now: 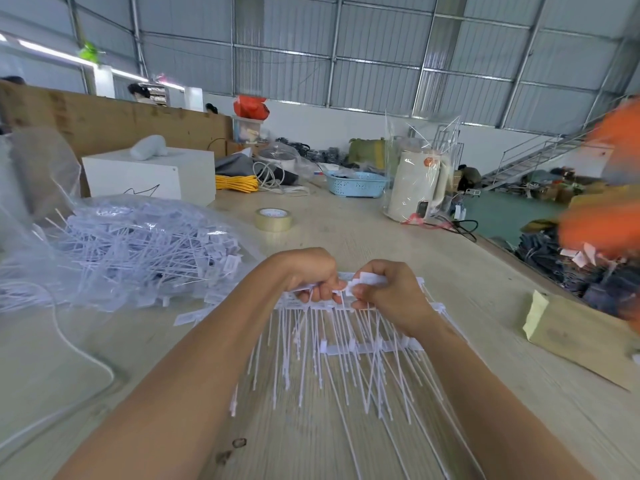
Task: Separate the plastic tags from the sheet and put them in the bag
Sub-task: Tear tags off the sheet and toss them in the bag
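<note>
**Both hands grip the sheet of tags above the table**

The left hand [311,271] and the right hand [388,289] meet at the middle of the view, fingers curled tight round the top strip of a white plastic sheet [346,306] of tags. The right hand's fingers [362,292] also pinch a small flat tag head [372,279] at the far edge of that strip. Long thin tag tails hang from the sheet toward the near side, spreading over the pale wooden table [398,244].

To the left lies a clear bag [104,216], open toward the hands and heaped with loose tags [145,251]; a few loose ones lie on the table just beside its mouth. A roll of tape [273,219] sits farther off, beyond the hands. A blue basket [356,183], a wrapped white kettle [417,185] and a coil of yellow cable [237,183] stand at the far end. A cardboard box [575,336] rests at the right edge.
</note>
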